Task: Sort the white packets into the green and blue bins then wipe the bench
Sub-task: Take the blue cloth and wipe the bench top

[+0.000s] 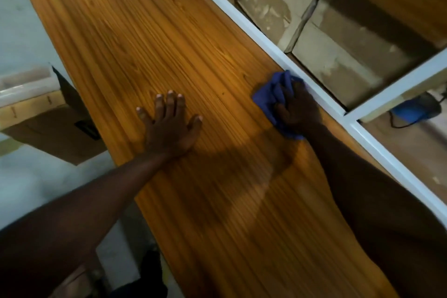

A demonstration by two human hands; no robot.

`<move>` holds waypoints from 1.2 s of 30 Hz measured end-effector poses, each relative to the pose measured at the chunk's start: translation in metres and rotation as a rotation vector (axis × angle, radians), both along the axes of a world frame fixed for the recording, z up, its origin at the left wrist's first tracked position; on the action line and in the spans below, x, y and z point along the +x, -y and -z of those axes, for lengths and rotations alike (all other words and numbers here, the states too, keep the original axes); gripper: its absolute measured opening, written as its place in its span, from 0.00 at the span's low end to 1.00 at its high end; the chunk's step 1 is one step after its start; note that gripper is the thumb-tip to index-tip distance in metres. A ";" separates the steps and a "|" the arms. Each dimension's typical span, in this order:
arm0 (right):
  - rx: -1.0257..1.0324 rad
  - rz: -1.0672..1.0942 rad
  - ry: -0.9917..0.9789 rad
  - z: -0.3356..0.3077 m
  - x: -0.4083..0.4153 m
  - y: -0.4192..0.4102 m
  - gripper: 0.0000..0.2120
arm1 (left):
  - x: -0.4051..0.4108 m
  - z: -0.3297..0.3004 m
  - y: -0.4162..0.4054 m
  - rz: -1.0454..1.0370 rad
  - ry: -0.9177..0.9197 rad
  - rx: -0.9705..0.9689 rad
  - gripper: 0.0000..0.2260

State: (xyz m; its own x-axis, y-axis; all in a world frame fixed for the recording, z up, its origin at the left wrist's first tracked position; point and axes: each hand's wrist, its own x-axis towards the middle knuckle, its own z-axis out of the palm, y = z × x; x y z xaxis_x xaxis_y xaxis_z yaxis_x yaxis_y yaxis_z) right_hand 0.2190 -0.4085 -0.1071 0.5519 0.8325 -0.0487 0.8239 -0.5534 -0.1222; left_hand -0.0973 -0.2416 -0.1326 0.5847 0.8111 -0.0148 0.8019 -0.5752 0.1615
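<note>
A long wooden bench [150, 38] with orange grain runs from the far left to the near right. My right hand [298, 107] grips a bunched blue cloth [269, 97] and presses it on the bench top, right against the white frame rail. My left hand [169, 121] lies flat on the wood near the middle, fingers spread and straight, holding nothing. No white packets and no green or blue bins are in view.
A white metal frame rail [242, 14] borders the bench's right side, with cardboard boxes [338, 38] behind it. A brown cardboard box [58, 128] stands on the grey floor [14, 36] to the left. A blue object with a cable [411, 109] lies at the right.
</note>
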 end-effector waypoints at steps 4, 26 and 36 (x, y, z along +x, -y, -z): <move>-0.025 -0.054 -0.014 0.000 -0.061 0.016 0.41 | 0.000 -0.008 0.000 0.007 0.009 -0.038 0.38; 0.032 -0.296 -0.013 0.013 -0.286 0.212 0.34 | -0.025 -0.020 0.123 0.473 -0.002 -0.165 0.40; 0.022 0.116 -0.022 0.001 -0.062 0.242 0.36 | 0.003 -0.004 0.182 0.414 0.040 0.060 0.39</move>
State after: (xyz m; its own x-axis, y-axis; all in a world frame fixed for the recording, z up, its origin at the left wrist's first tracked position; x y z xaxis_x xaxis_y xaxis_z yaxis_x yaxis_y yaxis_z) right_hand 0.1572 -0.6508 -0.1084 0.6434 0.7642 -0.0446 0.7516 -0.6417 -0.1528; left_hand -0.0947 -0.4234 -0.1290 0.8606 0.5064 0.0542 0.4950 -0.8568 0.1444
